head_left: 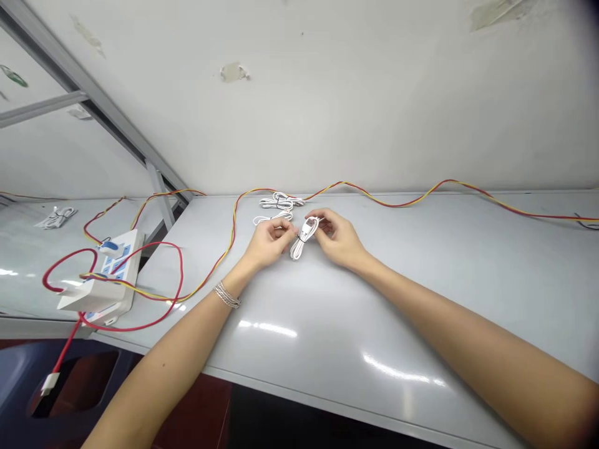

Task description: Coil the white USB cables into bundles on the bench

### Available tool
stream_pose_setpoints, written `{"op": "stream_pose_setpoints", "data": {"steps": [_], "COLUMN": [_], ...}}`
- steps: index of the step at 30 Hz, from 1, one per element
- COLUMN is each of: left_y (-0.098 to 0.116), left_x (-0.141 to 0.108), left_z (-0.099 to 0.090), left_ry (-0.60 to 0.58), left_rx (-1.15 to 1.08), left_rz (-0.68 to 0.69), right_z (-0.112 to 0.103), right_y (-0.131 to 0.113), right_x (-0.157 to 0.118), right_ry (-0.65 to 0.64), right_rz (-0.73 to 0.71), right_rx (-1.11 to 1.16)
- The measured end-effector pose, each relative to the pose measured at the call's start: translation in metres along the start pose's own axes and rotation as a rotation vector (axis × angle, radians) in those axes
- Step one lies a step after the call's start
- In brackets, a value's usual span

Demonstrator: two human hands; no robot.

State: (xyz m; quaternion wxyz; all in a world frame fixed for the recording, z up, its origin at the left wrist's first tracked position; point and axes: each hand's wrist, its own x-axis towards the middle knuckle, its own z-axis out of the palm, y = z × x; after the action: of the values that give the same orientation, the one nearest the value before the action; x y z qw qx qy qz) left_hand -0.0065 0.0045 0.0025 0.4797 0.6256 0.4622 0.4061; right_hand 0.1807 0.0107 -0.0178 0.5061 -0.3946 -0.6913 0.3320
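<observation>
I am pinching a coiled white cable (303, 238) between my left hand (267, 242) and right hand (340, 239), both hands closing on it above the tabletop (421, 299).

Cable bundles (281, 202) beyond; foreground seemingly open

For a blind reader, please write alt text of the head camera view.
Both hands, left hand and right hand, hold a small coiled white cable above a grey table. More white cables lie behind; a white power strip sits left.
</observation>
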Motion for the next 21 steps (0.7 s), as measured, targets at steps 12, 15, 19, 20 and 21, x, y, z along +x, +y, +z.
{"op": "stream_pose_setpoints", "data": {"steps": [12,15,19,20,21], "left_y": [0.002,0.005,0.006,0.006,0.005], "left_x": [0.002,0.004,0.004,0.004,0.003], "left_z": [-0.002,-0.004,-0.007,-0.006,-0.006], "left_ry": [0.197,0.198,0.099,0.084,0.080], "left_rx": [0.126,-0.015,-0.127,-0.109,-0.072], "left_rz": [-0.096,-0.255,-0.315,-0.297,-0.266], "right_z": [0.006,0.005,0.004,0.004,0.004], "right_y": [-0.007,-0.006,-0.001,0.000,0.001], "right_x": [-0.015,-0.013,-0.007,-0.005,-0.003], "right_ry": [-0.032,0.007,0.184,0.205,0.215], "right_rz": [-0.445,-0.430,-0.231,-0.146,-0.064], "right_rx": [-0.240,-0.261,-0.173,-0.140,-0.116]}}
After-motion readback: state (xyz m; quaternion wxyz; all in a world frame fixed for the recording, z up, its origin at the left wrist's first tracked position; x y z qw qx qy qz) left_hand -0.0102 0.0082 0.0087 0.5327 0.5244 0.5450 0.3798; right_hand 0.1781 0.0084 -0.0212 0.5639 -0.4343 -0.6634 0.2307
